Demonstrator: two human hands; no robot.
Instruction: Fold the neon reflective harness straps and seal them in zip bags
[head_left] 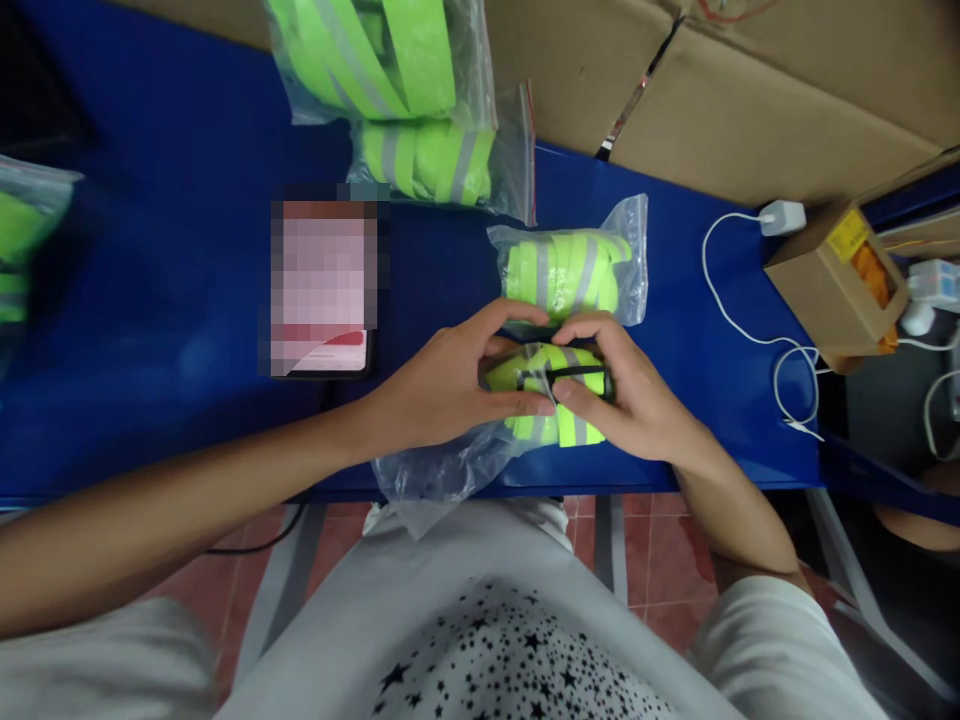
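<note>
A yellow-green reflective strap bundle (581,425) with grey stripes and a black band lies between my hands near the table's front edge. My left hand (442,385) curls round its left end and grips it together with a clear plastic bag (442,475), which covers that end and trails toward my lap. My right hand (637,395) holds the right end, thumb on the near side and fingers on the far side. Just beyond my fingers lies a bagged strap bundle (562,272).
More bagged straps lie at the back (427,165) and far left (15,250). A phone (322,290) rests on the blue table (187,300). To the right are a white cable (720,300) and an open cardboard box (840,285). Large cartons (765,110) stand behind.
</note>
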